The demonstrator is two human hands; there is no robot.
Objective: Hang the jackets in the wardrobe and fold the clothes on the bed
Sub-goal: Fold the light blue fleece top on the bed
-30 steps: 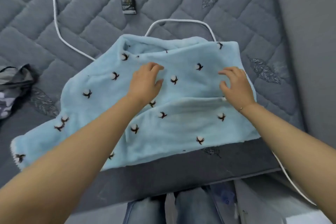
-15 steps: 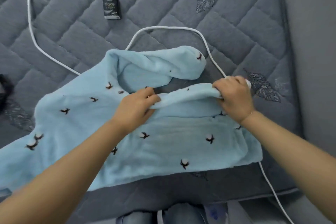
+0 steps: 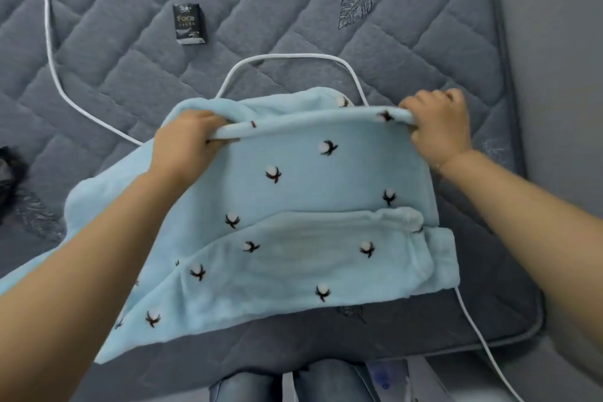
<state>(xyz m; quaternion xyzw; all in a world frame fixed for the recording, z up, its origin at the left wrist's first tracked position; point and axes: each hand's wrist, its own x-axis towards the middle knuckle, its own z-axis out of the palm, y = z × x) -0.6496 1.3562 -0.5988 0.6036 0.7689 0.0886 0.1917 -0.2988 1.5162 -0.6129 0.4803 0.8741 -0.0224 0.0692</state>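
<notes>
A light blue fleece garment (image 3: 306, 192) with small cotton-flower prints lies spread on the grey quilted bed (image 3: 293, 10), near its front edge. My left hand (image 3: 189, 140) grips the garment's far folded edge at the left. My right hand (image 3: 437, 124) grips the same edge at the right. The edge is stretched taut between both hands and raised a little off the layers below. A second fold of the fleece lies nearer to me.
A white cable (image 3: 49, 33) loops across the mattress, passes under the garment and runs off the front right. A small black packet (image 3: 190, 23) lies beyond the garment. Dark clothing (image 3: 8, 173) shows at the left edge. A grey wall (image 3: 554, 59) bounds the right side.
Both hands took hold of the garment's edge, pulled it toward me, then carried it away over the far layer. It is now stretched wider between them.
</notes>
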